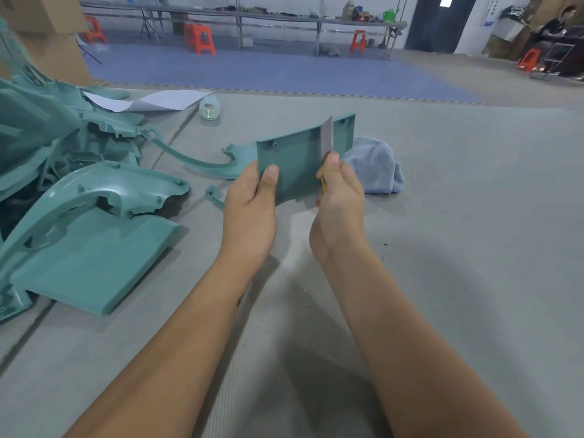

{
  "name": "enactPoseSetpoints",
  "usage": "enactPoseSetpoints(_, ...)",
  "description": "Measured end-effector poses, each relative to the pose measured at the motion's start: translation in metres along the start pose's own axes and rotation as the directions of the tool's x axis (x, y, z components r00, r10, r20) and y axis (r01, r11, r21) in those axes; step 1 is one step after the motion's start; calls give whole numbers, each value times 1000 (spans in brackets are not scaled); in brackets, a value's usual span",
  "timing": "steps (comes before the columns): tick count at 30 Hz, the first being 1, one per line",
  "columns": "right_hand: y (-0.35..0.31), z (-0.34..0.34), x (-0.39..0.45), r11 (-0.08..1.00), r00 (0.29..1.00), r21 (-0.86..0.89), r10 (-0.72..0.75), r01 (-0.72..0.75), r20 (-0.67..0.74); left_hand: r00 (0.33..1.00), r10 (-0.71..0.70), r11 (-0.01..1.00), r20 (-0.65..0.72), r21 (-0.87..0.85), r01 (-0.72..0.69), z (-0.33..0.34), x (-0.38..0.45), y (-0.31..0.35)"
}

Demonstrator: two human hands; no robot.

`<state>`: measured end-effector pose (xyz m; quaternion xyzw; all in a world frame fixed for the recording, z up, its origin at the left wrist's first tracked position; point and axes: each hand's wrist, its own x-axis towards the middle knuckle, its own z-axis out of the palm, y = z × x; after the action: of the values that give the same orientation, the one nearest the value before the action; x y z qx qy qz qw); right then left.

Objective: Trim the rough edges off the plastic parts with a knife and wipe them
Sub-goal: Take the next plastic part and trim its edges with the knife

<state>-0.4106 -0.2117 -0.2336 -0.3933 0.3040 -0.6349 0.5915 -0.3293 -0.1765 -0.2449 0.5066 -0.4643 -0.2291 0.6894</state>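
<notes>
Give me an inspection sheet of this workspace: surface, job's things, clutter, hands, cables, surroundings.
Surface: grey matted surface, small dark specks to the right.
Job's things: green plastic panel held up in both hands; knife blade lies against the panel; grey cloth lies behind it; pile of green plastic parts at left.
Clutter: sheet of paper, roll of clear tape.
Hands: left hand grips the panel's lower edge; right hand grips the knife.
Cables: nothing seen.
Surroundings: cardboard boxes, long tables, orange stools, a seated person far right.
</notes>
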Motion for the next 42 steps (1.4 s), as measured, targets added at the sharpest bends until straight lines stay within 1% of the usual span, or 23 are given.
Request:
enactPoseSetpoints(2, -6, -1, -1, 1000, 1000, -9, -21, 21, -4, 1000, 8, 1000, 4, -10, -8, 0, -1, 1)
enactPoseSetpoints(6, -7, 9, -18, 995, 991, -74, -52, 61, 125, 999, 5, 1000, 44, -22, -4, 6, -4, 0)
enactPoseSetpoints(8, -2, 15, -26, 991, 984, -118, -36, 58, 175, 999, -30, 997, 27, -76, 32, 8, -6, 0)
enactPoseSetpoints(9, 0, 17, -28, 990, 983, -134, -28, 53, 179, 998, -51, 992, 21, -112, 53, 9, -6, 1)
enactPoseSetpoints(11, 2, 18, -30, 988, 986, -147, -20, 44, 165, 997, -67, 988, 23, -137, 70, 9, -6, 1)
enactPoseSetpoints(15, 4, 17, -29, 987, 989, -150, -34, 56, 145, 998, -52, 990, 27, -132, 55, 10, -6, 1)
enactPoseSetpoints(24, 13, 21, -28, 995, 995, -93, -16, 25, 99, 998, -55, 989, 32, -138, 59, 8, -5, 0)
enactPoseSetpoints(29, 14, 22, -30, 1000, 997, -21, 20, -18, 74, 996, -73, 986, 45, -144, 79, 10, -6, 2)
enactPoseSetpoints(35, 14, 25, -33, 999, 999, -12, 33, -32, 41, 993, -98, 971, 71, -213, 111, 11, -6, 1)
enactPoseSetpoints(38, 14, 28, -35, 999, 999, -10, 37, -37, 19, 987, -114, 948, 110, -286, 141, 11, -7, 3)
enactPoseSetpoints(39, 13, 28, -36, 999, 999, -4, 37, -37, 17, 989, -101, 952, 111, -277, 128, 11, -6, 2)
enactPoseSetpoints(41, 13, 28, -36, 999, 999, 1, 35, -35, 15, 993, -59, 988, 106, -135, 73, 8, -6, -1)
enactPoseSetpoints(42, 13, 28, -36, 999, 999, 3, 35, -35, 14, 993, -50, 994, 104, -90, 59, 8, -5, -3)
